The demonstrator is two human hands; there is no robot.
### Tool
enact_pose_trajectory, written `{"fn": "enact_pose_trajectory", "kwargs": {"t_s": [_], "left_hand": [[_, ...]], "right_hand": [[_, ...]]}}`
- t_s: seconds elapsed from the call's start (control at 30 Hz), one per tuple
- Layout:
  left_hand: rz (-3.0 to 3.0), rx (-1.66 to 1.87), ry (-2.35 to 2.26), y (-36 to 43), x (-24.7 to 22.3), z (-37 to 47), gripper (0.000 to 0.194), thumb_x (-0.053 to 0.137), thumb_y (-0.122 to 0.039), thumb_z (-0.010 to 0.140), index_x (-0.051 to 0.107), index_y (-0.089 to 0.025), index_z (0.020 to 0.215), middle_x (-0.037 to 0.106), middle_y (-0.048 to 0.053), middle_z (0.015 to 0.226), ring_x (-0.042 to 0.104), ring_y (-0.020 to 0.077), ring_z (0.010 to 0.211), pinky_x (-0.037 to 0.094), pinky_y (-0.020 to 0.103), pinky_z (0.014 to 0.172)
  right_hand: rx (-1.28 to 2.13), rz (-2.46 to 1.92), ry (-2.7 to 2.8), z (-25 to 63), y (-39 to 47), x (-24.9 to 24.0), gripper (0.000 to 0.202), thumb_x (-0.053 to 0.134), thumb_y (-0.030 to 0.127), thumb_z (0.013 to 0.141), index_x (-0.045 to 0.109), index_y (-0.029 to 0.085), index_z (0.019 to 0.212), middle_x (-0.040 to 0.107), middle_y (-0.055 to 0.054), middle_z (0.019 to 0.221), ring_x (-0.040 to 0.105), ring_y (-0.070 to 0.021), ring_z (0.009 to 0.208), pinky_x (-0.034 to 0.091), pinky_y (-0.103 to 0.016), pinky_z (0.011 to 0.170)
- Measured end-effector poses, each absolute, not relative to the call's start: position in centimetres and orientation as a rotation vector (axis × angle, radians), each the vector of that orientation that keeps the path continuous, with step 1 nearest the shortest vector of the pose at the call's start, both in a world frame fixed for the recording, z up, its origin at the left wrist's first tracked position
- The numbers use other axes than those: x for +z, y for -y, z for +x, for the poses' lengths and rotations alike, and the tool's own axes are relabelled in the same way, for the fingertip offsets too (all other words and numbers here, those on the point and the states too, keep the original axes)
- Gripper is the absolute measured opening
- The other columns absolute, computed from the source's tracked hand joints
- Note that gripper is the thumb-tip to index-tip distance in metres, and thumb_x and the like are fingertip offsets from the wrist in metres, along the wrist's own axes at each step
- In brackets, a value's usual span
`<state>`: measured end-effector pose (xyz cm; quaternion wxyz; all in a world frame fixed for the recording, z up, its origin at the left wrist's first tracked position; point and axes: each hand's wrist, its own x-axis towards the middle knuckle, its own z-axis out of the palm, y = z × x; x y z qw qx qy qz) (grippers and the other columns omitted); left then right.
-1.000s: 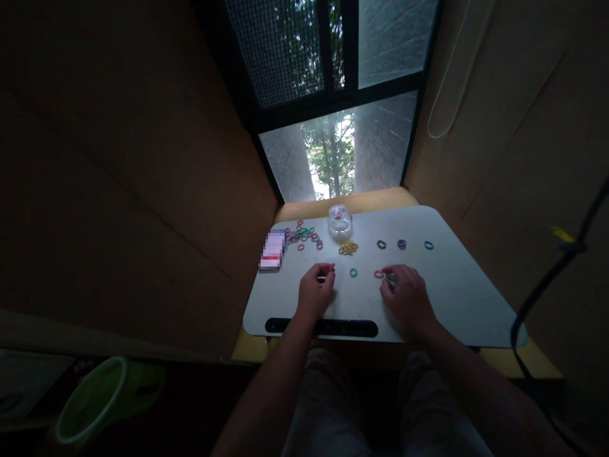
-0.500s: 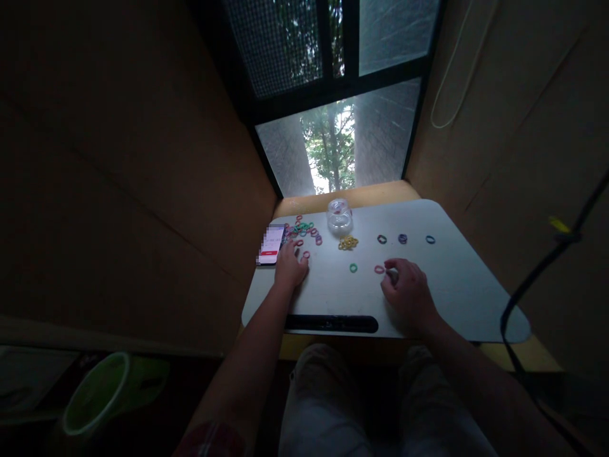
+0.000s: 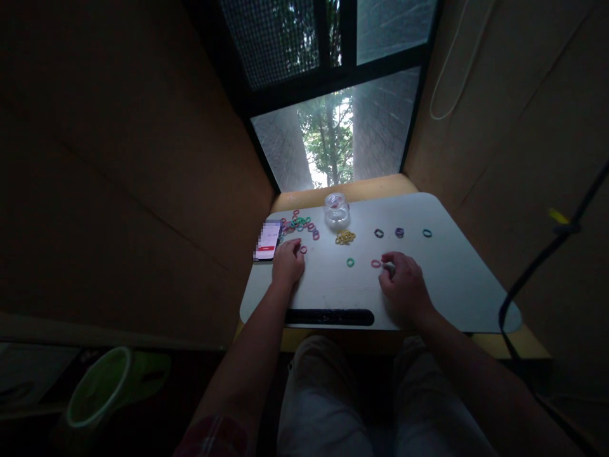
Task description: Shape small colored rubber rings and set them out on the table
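Phone [image 3: 267, 240]: lies at the far left edge of the counter [image 3: 451, 279], screen lit, just left of my left hand.

Mixed heap of small coloured rings [image 3: 299, 225]: unsorted, beyond the left hand and near the phone. By my judgement this is the bulk of what is left.

Left hand [image 3: 288, 263]: rests knuckles up at the near edge of the heap, fingers curled. A pink ring [image 3: 303, 249] lies just beside the fingertips, touching or nearly so; I cannot tell whether anything is pinched.

Clear jar [image 3: 336, 212]: upright, far middle of the counter.

Yellow rings [image 3: 345, 237]: a small cluster set apart in front of the jar; I read this colour as gathered.

Green ring [image 3: 350, 262]: alone, between the two hands.

Red ring [image 3: 375, 263]: just left of my right hand's fingertips, close but seemingly apart.

Right hand [image 3: 402, 285]: palm down on the counter, fingers loosely bent, grasping nothing that I can make out.

Far row: dark ring [image 3: 379, 233], purple ring [image 3: 399, 232], blue ring [image 3: 427, 233], each alone and well spaced. I judge these as starts of piles; sorting looks at an early stage.
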<state>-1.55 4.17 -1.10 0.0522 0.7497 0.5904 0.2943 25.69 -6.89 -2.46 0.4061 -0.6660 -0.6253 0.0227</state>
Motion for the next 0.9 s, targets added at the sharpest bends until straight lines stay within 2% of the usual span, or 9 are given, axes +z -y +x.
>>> {"fn": "enact_pose_trajectory", "kwargs": {"t_s": [0.2,0.33,0.53,0.63,0.77,0.83,0.9], "left_hand": [[2.222,0.972,-1.825,-3.0,-1.2,-1.6,0.025,0.048,-0.019,0.082,0.068,-0.018,0.097,0.068,0.008,0.102,0.059,0.021,0.099,0.044,0.037,0.096],[2.204,1.019,-1.872,-2.3,-1.3,-1.6,0.022,0.051,-0.023,0.082,0.067,-0.017,0.096,0.068,0.008,0.098,0.059,0.0211,0.094,0.044,0.037,0.093],[2.146,0.899,-2.068,-2.1,-1.3,-1.3,0.021,0.049,-0.032,0.086,0.064,-0.017,0.088,0.065,0.011,0.096,0.057,0.0246,0.095,0.043,0.04,0.09],[2.072,0.896,-2.146,-2.1,-1.3,-1.2,0.02,0.045,-0.031,0.089,0.059,-0.017,0.092,0.062,0.013,0.1,0.055,0.0255,0.101,0.042,0.04,0.09],[2.004,0.982,-1.964,-0.9,-1.2,-1.1,0.02,0.036,-0.03,0.093,0.052,-0.019,0.096,0.063,0.01,0.1,0.059,0.0207,0.094,0.045,0.034,0.083],[2.05,0.908,-1.761,0.1,-1.2,-1.0,0.02,0.034,-0.032,0.094,0.049,-0.02,0.1,0.065,0.006,0.093,0.061,0.0184,0.085,0.046,0.032,0.078],[2.129,0.818,-1.627,1.0,-1.2,-0.7,0.017,0.036,-0.031,0.094,0.049,-0.021,0.099,0.067,0.005,0.095,0.062,0.0183,0.087,0.046,0.032,0.079]], "right_hand": [[0.048,-1.671,1.566,25.7,7.0,-2.6,0.029,0.047,0.01,0.07,0.054,0.018,0.097,0.062,-0.01,0.095,0.055,-0.0252,0.09,0.041,-0.039,0.082],[0.035,-1.671,1.577,25.8,6.8,-2.9,0.029,0.048,0.01,0.069,0.054,0.018,0.096,0.063,-0.009,0.094,0.055,-0.0252,0.088,0.041,-0.038,0.081],[0.081,-1.631,1.527,25.9,6.7,-2.9,0.038,0.044,0.006,0.067,0.05,0.017,0.104,0.064,-0.009,0.093,0.056,-0.0239,0.087,0.042,-0.038,0.081],[0.112,-1.614,1.505,25.8,6.7,-2.8,0.042,0.043,0.005,0.066,0.049,0.017,0.106,0.064,-0.009,0.094,0.057,-0.0243,0.089,0.041,-0.038,0.082],[0.134,-1.624,1.485,25.8,6.7,-2.7,0.042,0.043,0.005,0.068,0.048,0.017,0.108,0.064,-0.01,0.095,0.057,-0.0237,0.09,0.041,-0.038,0.083],[0.144,-1.627,1.486,25.8,6.7,-2.7,0.042,0.043,0.005,0.068,0.048,0.016,0.109,0.065,-0.01,0.096,0.057,-0.0236,0.09,0.041,-0.037,0.083],[0.154,-1.628,1.485,25.8,6.6,-2.7,0.042,0.044,0.005,0.069,0.049,0.016,0.109,0.065,-0.01,0.096,0.058,-0.0236,0.09,0.041,-0.037,0.083]]}}
